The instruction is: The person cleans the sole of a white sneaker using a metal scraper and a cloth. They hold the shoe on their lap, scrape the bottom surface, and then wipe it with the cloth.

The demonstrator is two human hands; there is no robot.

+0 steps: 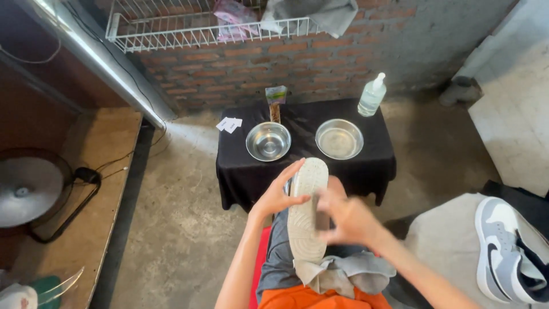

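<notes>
Clearly, a shoe [306, 209] is held sole-up over the person's lap, its toe pointing away toward the small table [303, 166]. The sole is off-white and pale grey, long and narrow, with a fine tread pattern; some darker marks are seen near its middle. The heel end rests on a crumpled grey cloth [349, 274] which lies on the orange garment at the bottom edge of the view.

The left hand [277, 194] is closed around the left side of the shoe near the toe, with the fingers wrapped onto the sole. The right hand [349, 220] is pressed against the right side of the sole at its middle; it is blurred, and a small dark thing seems to be pinched in its fingers, but what it is cannot be told.

On the table, which is covered with a black cloth, two round steel bowls are placed side by side. The left bowl [268, 141] stands near the front left corner and the right bowl [339, 139] near the front right. Whether liquid is inside them cannot be told. A clear pump bottle [372, 96] stands at the back right corner. A second grey and white shoe [503, 252] lies on a pale surface at the right, well apart.
</notes>
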